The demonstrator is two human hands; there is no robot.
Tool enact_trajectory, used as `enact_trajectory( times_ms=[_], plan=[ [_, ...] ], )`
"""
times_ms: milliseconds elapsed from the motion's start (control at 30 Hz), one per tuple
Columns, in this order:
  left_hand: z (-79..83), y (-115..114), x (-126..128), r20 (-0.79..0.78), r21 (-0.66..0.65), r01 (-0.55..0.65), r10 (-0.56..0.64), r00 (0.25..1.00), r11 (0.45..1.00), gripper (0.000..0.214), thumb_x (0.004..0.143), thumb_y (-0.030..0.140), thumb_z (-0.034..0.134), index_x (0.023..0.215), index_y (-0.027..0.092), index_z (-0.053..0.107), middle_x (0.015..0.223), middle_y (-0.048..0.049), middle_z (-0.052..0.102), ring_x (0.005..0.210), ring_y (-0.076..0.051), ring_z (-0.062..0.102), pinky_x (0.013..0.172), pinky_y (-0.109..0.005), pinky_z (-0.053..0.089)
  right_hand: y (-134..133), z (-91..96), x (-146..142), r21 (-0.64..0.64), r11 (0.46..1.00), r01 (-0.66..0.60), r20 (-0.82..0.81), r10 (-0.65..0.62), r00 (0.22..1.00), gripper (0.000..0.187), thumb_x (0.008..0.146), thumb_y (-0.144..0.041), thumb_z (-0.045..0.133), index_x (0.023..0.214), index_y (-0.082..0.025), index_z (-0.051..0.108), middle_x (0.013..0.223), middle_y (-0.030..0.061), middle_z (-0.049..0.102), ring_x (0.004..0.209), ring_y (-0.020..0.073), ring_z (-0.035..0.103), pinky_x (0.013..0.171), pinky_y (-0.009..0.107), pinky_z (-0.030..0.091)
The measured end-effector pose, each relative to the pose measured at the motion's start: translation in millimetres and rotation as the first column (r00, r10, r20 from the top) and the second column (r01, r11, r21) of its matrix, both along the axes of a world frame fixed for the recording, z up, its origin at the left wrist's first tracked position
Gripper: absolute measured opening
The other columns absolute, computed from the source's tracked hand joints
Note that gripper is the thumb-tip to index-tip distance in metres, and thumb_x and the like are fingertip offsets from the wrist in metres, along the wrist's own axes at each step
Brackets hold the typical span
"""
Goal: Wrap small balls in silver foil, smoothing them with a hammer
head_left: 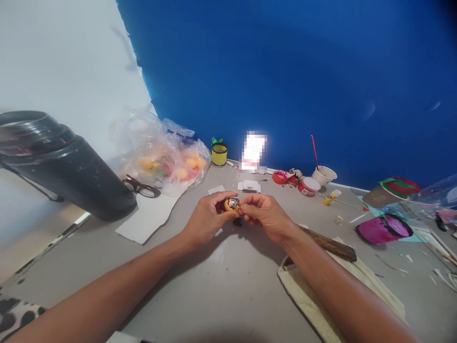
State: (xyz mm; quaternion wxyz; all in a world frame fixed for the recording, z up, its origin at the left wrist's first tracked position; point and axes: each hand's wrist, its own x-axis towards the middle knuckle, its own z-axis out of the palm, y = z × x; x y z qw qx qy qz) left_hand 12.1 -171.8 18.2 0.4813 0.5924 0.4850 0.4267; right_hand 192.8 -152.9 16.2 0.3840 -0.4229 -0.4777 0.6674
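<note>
Above the middle of the table, a small round orange object [227, 205] with a shiny, dark-and-silver patterned patch is held between my two hands. My left hand [209, 213] is closed around its left side, with thumb below and fingers above. On the other side, my right hand [262, 214] pinches its right edge between thumb and forefinger. What exactly the object is I cannot make out. Just under the hands shows a small dark thing [237, 221], partly hidden. Behind them lies a small stack of white cards [249, 186].
A large dark flask [89, 171], glasses [143, 188], white paper [150, 221] and a plastic bag [167, 157] are leftward. At the back stand a yellow pot [219, 155] and a blurred bright screen [253, 150]. Rightward are a red-labelled tub [309, 186], magenta pot [383, 229] and beige cloth [303, 290].
</note>
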Motion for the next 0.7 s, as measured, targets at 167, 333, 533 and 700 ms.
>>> enact_trajectory(
  times_ms=[167,333,533,700],
  plan=[
    [0.7,-0.3,-0.1,0.005,0.000,0.006,-0.006,1.000,1.000,0.043,0.072,0.026,0.077,0.114,0.018,0.072,0.085,-0.0010,0.076,0.074,-0.019,0.072,0.069,-0.030,0.059,-0.1,0.6,0.7,-0.008,1.000,-0.007,-0.001,0.007,1.000,0.038,0.060,-0.044,0.091,0.077,-0.017,0.069,0.067,-0.0003,0.066,0.056,0.0085,0.052,0.053,0.022,0.037],
    [2.8,-1.3,0.2,-0.013,0.025,0.010,-0.010,1.000,1.000,0.036,0.072,0.027,0.077,0.107,0.018,0.074,0.086,-0.0009,0.075,0.074,-0.019,0.071,0.068,-0.029,0.059,-0.1,0.0,0.2,0.013,1.000,-0.007,-0.003,0.007,1.000,0.038,0.061,-0.044,0.091,0.076,-0.016,0.069,0.067,0.0000,0.067,0.055,0.0080,0.052,0.052,0.022,0.037],
    [1.9,-2.9,1.2,0.022,0.065,0.002,-0.004,1.000,0.998,0.021,0.072,0.023,0.075,0.092,0.017,0.075,0.080,0.0001,0.074,0.069,-0.016,0.069,0.065,-0.026,0.057,-2.1,-3.1,-5.3,0.084,0.996,0.027,0.010,-0.028,1.000,0.034,0.064,-0.043,0.086,0.076,-0.016,0.068,0.064,-0.0002,0.066,0.053,0.0093,0.054,0.048,0.022,0.041],
    [0.0,-3.6,1.6,0.048,0.020,0.019,-0.020,0.999,1.000,0.015,0.072,0.019,0.074,0.087,0.017,0.074,0.074,0.0012,0.072,0.065,-0.015,0.067,0.062,-0.024,0.055,-3.2,-4.2,-9.1,0.088,0.995,0.037,0.033,-0.040,0.999,0.034,0.064,-0.043,0.085,0.076,-0.017,0.066,0.064,-0.0009,0.065,0.053,0.0098,0.054,0.046,0.021,0.043]
  ],
)
